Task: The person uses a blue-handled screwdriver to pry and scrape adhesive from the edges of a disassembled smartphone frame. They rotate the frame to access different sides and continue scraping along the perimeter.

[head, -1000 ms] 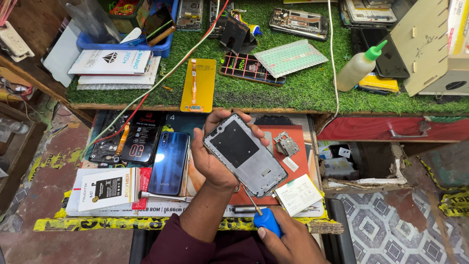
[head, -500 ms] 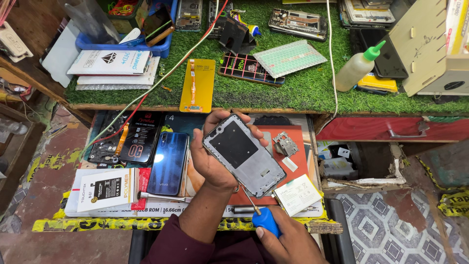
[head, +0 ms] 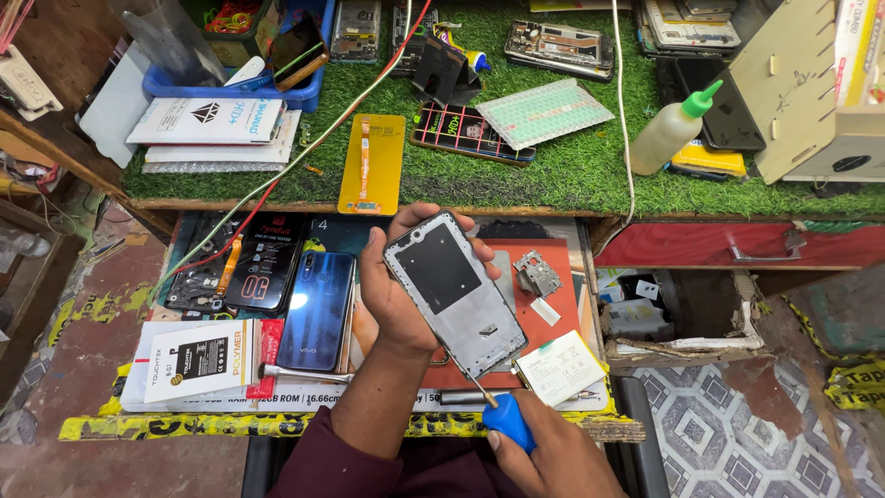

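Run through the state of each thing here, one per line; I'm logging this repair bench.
Left hand: gripping the phone frame.
Phone frame: opened, tilted, inner side up.
Right hand: holding the screwdriver.
Screwdriver: tip at the frame's lower edge.
Blue phone: flat, back up.
Squeeze bottle: capped, lying tilted.
Red drawer: shut.

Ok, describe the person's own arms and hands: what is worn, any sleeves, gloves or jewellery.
Both hands are bare, with no gloves. The left hand shows no ring, watch or bracelet, and its forearm is uncovered up to a dark maroon sleeve pushed back near the elbow. The right hand shows no ring either; its wrist and arm are out of frame.
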